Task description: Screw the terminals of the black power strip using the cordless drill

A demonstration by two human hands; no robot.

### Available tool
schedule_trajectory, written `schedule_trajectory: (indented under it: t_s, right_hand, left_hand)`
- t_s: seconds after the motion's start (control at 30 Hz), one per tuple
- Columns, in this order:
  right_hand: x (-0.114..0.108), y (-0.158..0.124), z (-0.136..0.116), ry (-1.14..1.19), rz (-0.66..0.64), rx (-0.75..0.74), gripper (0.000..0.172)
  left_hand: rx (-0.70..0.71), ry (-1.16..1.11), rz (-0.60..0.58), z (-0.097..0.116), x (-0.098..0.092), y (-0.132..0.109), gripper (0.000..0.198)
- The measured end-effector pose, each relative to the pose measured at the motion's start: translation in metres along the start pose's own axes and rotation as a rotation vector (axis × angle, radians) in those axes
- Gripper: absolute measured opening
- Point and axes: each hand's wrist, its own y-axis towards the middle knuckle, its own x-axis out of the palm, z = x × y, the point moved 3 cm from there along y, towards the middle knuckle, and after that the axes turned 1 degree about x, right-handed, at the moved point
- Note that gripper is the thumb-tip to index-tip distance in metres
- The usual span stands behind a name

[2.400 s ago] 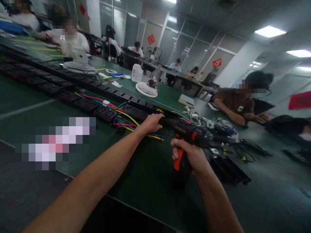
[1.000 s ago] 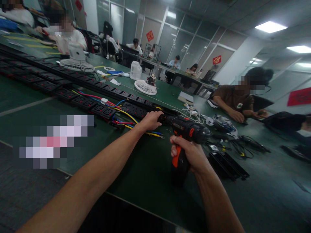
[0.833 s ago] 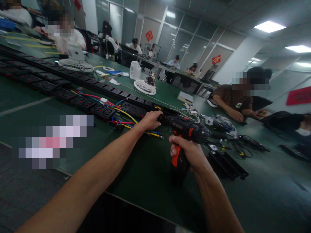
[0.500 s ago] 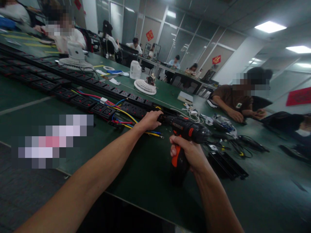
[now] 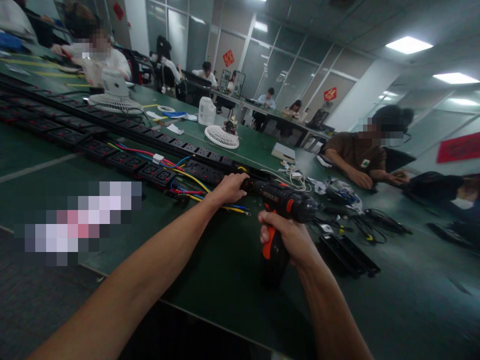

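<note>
Right hand (image 5: 287, 231) grips the drill (image 5: 291, 202) inside the counter's (image 5: 219, 272) near edge; left hand's (image 5: 229, 189) hold is unclear. Driving, seemingly, needs steady aim.

Room interior. Rectangular ceiling lights (image 5: 408, 45) glow overhead. Along the far wall, tall glass panes (image 5: 257, 65) alternate with beige panels (image 5: 230, 37) bearing red diamond-shaped papers (image 5: 228, 58); a pale pillar (image 5: 369, 92) stands to their right. Dark chairs (image 5: 197, 90) adjoin a distant table (image 5: 240, 101). Lower left: grey floor (image 5: 30, 295).
</note>
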Motion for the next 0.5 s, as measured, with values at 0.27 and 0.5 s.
schedule_trajectory:
  t_s: [0.27,0.5]
  right_hand:
    - [-0.003,0.002,0.004,0.023,-0.031,0.008,0.024]
    - [-0.002,0.001,0.003,0.002,-0.012,0.012,0.022]
  left_hand:
    - [-0.044,-0.105,0.051,-0.003,-0.003,0.003,0.065]
    - [-0.061,-0.356,0.59,0.048,-0.061,-0.006,0.042]
